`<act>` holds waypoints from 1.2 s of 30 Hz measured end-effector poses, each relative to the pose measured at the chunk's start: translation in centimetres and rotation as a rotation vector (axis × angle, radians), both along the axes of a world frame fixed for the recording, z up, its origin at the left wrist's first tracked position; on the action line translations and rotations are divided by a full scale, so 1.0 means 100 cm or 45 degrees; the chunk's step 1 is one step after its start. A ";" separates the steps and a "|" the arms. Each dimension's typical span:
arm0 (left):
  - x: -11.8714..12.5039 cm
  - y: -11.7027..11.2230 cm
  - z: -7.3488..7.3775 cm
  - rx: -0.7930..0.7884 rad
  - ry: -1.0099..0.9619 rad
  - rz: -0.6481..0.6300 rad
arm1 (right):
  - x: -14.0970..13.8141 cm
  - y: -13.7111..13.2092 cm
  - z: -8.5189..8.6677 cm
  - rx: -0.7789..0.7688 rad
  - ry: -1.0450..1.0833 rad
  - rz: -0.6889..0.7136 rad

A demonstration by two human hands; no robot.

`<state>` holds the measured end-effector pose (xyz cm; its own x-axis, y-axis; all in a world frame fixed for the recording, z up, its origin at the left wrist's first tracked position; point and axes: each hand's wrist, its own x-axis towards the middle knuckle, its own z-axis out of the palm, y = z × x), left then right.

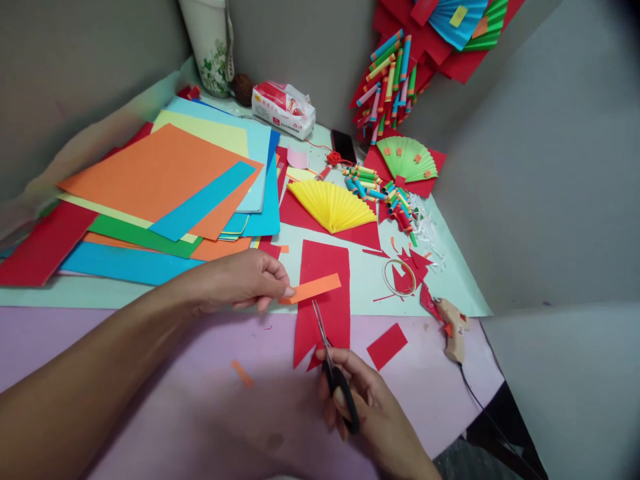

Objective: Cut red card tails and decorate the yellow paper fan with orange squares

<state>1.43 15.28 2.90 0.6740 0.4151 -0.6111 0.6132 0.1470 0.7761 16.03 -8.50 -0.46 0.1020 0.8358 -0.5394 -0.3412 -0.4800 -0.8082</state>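
Between thumb and fingers, my left hand (pixel 255 277) pinches an orange paper strip (pixel 317 287) by its left end. My right hand (pixel 363 390) holds black-handled scissors (pixel 336 387), their blades pointing up toward the strip with the tips just below it. The blades look nearly closed, and I cannot tell a gap between them. Beneath the strip and scissors lies a red paper piece (pixel 325 267) with a notched lower end. A small red rectangle (pixel 387 347) rests right of the scissors, and a short orange scrap (pixel 243 373) lies on the left.
Coloured paper sheets (pixel 160 173) are stacked at the left. Behind the red piece sits a yellow folded fan (pixel 331 205), with rolled paper tubes (pixel 367 183) beside it. A tape roll (pixel 399 277) and a corded glue gun (pixel 453 330) lie at the right. A tissue pack (pixel 284 110) stands behind.
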 end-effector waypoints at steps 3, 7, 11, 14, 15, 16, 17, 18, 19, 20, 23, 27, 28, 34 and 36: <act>-0.002 0.002 -0.001 -0.043 -0.014 -0.034 | -0.001 0.002 0.005 -0.037 -0.023 0.027; -0.002 0.002 -0.001 -0.053 -0.016 -0.069 | -0.005 0.007 0.005 -0.053 -0.048 0.057; -0.003 0.002 -0.003 -0.034 -0.009 -0.093 | -0.008 0.011 0.001 -0.042 -0.064 0.033; -0.004 0.001 -0.005 -0.018 -0.011 -0.093 | -0.010 0.012 -0.001 -0.021 -0.067 0.038; -0.004 0.001 -0.006 -0.010 -0.010 -0.088 | -0.011 0.013 -0.002 -0.018 -0.063 0.037; -0.004 0.001 -0.006 -0.004 -0.007 -0.087 | -0.011 0.013 -0.002 -0.016 -0.058 0.034; -0.004 0.000 -0.006 0.000 -0.005 -0.089 | -0.012 0.013 -0.003 -0.012 -0.054 0.029; -0.004 0.000 -0.006 0.002 -0.004 -0.094 | -0.012 0.014 -0.003 -0.007 -0.051 0.024; -0.003 0.000 -0.005 0.003 0.000 -0.102 | -0.013 0.015 -0.004 0.000 -0.051 0.018; -0.003 0.000 -0.004 0.004 0.004 -0.111 | -0.013 0.015 -0.004 0.002 -0.050 0.017; -0.002 0.001 -0.003 0.007 0.013 -0.124 | -0.013 0.018 -0.004 -0.006 -0.057 0.007; -0.002 0.001 -0.005 -0.007 0.013 -0.118 | -0.014 0.020 -0.002 -0.022 -0.060 0.002; -0.003 0.001 -0.005 -0.008 0.007 -0.119 | -0.014 0.020 -0.001 -0.023 -0.058 0.005; -0.003 -0.001 -0.005 0.029 0.012 -0.108 | -0.017 0.021 -0.001 -0.014 -0.051 -0.003; -0.002 -0.001 -0.003 0.033 0.013 -0.119 | -0.016 0.020 -0.003 -0.016 -0.049 -0.015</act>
